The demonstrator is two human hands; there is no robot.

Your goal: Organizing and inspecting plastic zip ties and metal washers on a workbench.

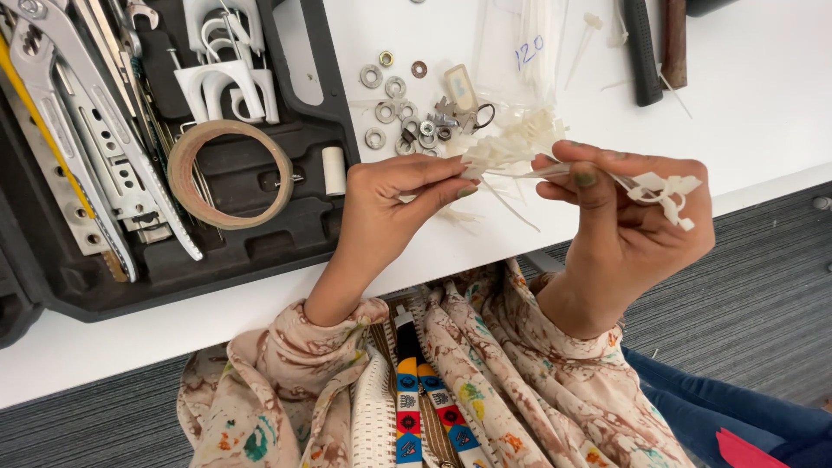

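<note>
**Ana:** Head view first: how far along do the hands look?

**Ben:** Midway, I'd judge. The left hand (390, 195) pinches one end of a white cable tie (520, 172) between thumb and fingertips, and the right hand (628, 204) has its grip clenched on a few cable ties already looped together (663, 191). All of it is held just above the table (763, 104) edge. A loose bundle of unused ties (520, 139) lies on the table right behind the hands, so plenty seems left.

**Ana:** And the containers?

**Ben:** A black tool case (260, 247) lies open on the left. It holds a roll of tape (230, 173), white plastic clips (225, 82), pliers and other metal tools (87, 130). Washers and nuts (399, 108) lie scattered loose on the table beside it, in no container.
</note>
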